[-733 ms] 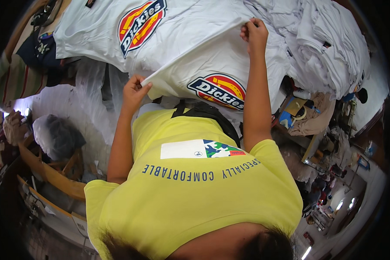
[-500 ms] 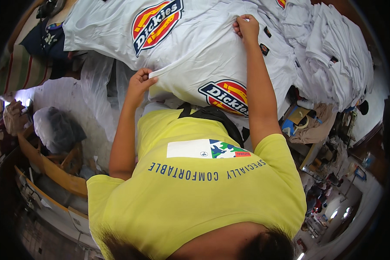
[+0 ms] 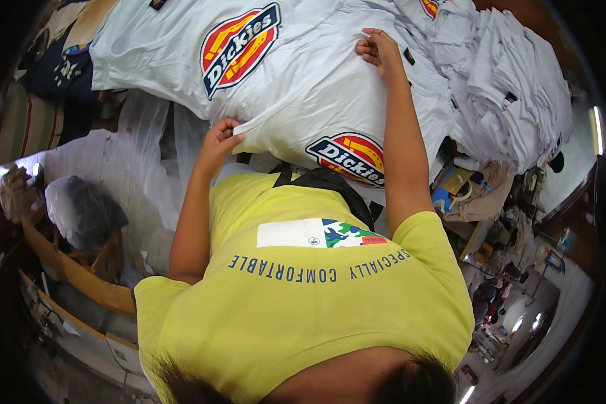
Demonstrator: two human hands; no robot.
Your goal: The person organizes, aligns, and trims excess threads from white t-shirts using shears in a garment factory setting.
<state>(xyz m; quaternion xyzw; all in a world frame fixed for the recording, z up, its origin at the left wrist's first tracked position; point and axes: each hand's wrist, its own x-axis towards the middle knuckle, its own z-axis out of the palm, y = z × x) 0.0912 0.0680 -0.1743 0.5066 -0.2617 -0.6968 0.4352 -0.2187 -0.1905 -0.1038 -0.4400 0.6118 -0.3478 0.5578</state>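
Note:
A white shirt (image 3: 289, 128) with a red, yellow and dark blue printed emblem lies spread before me, its lower part hanging toward my lap. My left hand (image 3: 221, 140) pinches the near left end of its hem between thumb and fingers. Farther off to the right, my right hand (image 3: 382, 54) has its fingers bent at the other end of this hem edge, which runs slantwise between both hands. Beyond it lies another white shirt (image 3: 148, 60) with a similar emblem, its neckline at the left.
A heap of folded white shirts (image 3: 512, 87) rises at the right. Beside it, a roll of tape (image 3: 462, 191) lies among brown cloth. Clear plastic sheeting (image 3: 145, 135) hangs at the left, near a stuffed plastic bag (image 3: 84, 212) and a wooden frame (image 3: 81, 273). Striped fabric (image 3: 23, 128) is at the far left.
The view has shifted slightly. My left hand has come a little nearer with the hem, and my right hand's fingers look slightly looser at the far end.

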